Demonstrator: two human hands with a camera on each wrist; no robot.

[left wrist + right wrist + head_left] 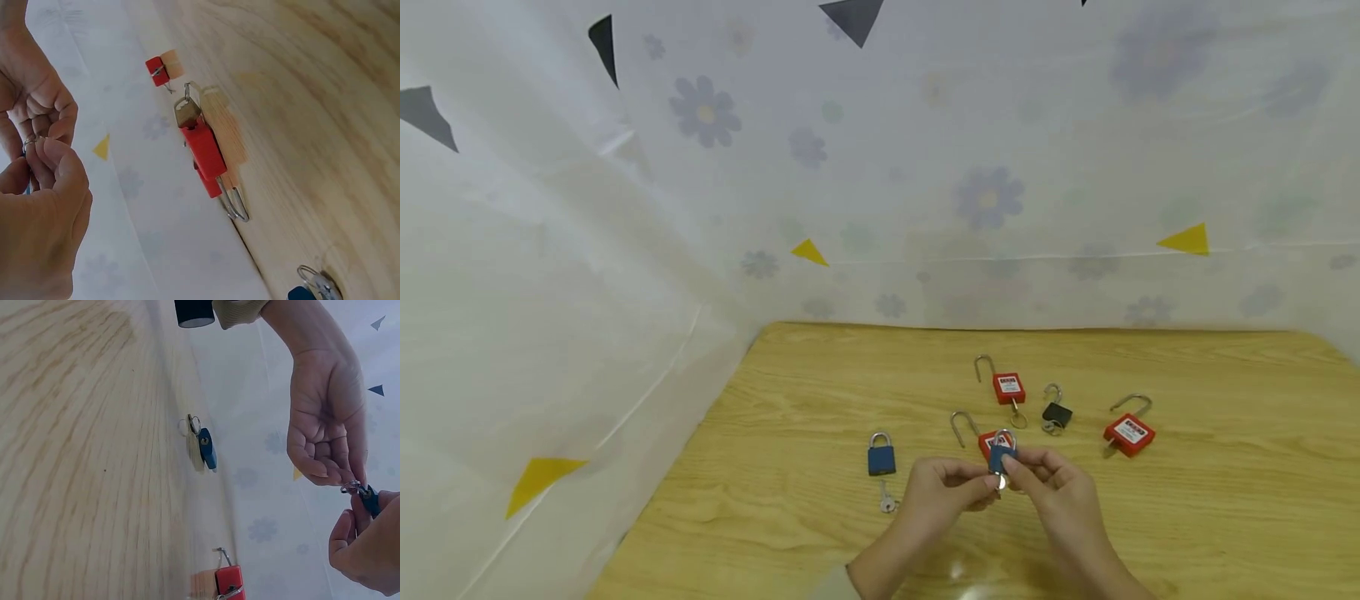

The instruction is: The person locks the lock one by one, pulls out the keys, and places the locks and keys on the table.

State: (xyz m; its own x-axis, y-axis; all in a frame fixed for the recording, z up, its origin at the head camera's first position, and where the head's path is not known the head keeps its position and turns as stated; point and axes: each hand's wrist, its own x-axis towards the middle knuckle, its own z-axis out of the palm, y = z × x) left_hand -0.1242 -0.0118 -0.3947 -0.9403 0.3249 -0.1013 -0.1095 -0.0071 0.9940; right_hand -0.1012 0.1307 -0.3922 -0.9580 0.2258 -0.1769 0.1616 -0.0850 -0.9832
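Observation:
My right hand (1063, 500) grips a small blue padlock (1002, 457), its thumb on the front of the body and the silver shackle pointing up. My left hand (936, 500) pinches a silver key (1002, 482) at the padlock's lower end. In the right wrist view, a metal ring (351, 486) shows between the left fingertips, beside the padlock's keyhole end. Behind the hands lies a red padlock (988, 442) with its shackle open, partly covered by the blue one. Left of the hands, another blue padlock (882, 460) rests on the table with a key (887, 502) below it.
Farther back on the wooden table (820, 375) lie a red padlock (1009, 387) and a black padlock (1057, 414), both with open shackles and keys. A third red padlock (1129, 435), also open, is on the right. A flower-patterned curtain (880, 167) hangs behind the table.

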